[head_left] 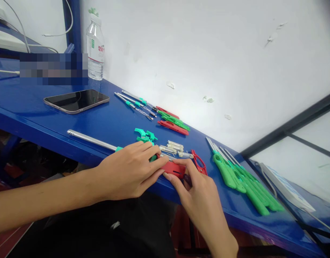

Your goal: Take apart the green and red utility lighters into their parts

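My left hand (129, 171) and my right hand (199, 191) both grip a red lighter handle (173, 168) at the table's front edge. Fingers of the left hand press on its left end, while the right thumb and fingers pinch its right end. A silver lighter tube (92, 139) with a teal collar points out left from behind my left hand. Something dark (187, 180) shows inside my right hand; its kind is unclear. Just beyond lie teal trigger pieces (144, 135), several clear fuel tanks (175, 146) and a red handle shell (199, 163).
Lighter tubes with wires (135, 104) and red and green handle shells (173, 127) lie by the wall. Several green lighters (242, 182) are grouped at right, near a power strip (287, 186). A phone (77, 101) and water bottle (95, 50) are at left on the blue table (33, 104).
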`<action>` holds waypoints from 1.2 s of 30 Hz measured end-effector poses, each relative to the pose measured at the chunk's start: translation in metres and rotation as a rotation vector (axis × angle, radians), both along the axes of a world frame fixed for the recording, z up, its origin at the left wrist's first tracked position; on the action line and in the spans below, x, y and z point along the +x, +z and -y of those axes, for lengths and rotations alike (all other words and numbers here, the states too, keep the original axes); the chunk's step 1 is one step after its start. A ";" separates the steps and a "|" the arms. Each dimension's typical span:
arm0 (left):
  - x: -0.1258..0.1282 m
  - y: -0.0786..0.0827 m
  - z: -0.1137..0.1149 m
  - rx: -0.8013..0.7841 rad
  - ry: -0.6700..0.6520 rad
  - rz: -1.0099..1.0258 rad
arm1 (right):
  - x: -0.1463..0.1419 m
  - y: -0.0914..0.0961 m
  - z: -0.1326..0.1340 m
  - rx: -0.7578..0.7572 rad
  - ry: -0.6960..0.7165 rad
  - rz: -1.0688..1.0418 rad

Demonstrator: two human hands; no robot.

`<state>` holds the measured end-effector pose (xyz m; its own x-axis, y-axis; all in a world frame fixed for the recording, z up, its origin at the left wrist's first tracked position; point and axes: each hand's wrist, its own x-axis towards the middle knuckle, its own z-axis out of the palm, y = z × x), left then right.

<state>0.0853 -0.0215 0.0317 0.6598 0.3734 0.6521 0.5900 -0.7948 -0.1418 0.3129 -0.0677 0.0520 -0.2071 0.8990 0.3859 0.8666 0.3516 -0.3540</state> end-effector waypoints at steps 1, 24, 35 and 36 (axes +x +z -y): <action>0.000 0.000 0.000 0.002 -0.001 -0.002 | 0.000 0.000 0.000 -0.004 -0.002 0.001; 0.000 0.000 0.000 0.007 0.005 -0.004 | 0.002 -0.003 0.001 0.012 0.006 0.018; 0.000 -0.001 0.000 0.010 -0.001 0.001 | 0.002 -0.003 0.000 0.019 0.006 0.021; 0.000 -0.001 0.000 0.010 -0.003 0.001 | 0.002 -0.003 0.000 0.019 0.007 0.020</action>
